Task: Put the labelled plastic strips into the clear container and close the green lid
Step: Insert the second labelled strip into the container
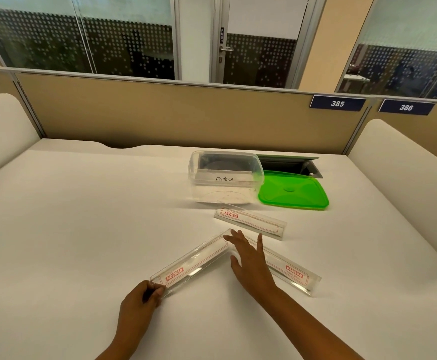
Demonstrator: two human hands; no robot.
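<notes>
left fingers (pixel 157 291) pinch clear flat strip (pixel 191 262); right fingers (pixel 234 240) spread wide.

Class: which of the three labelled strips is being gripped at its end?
The left strip, angled toward the left hand, whose fingers pinch its near end.

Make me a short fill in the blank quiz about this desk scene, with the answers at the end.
1. The lid lying beside the clear container is ____.
2. The word handwritten on the container is ____.
3. The left hand grips the end of a ____.
4. The number of strips lying on the table is ____.

Answers: green; OSTRICH; strip; three
</notes>
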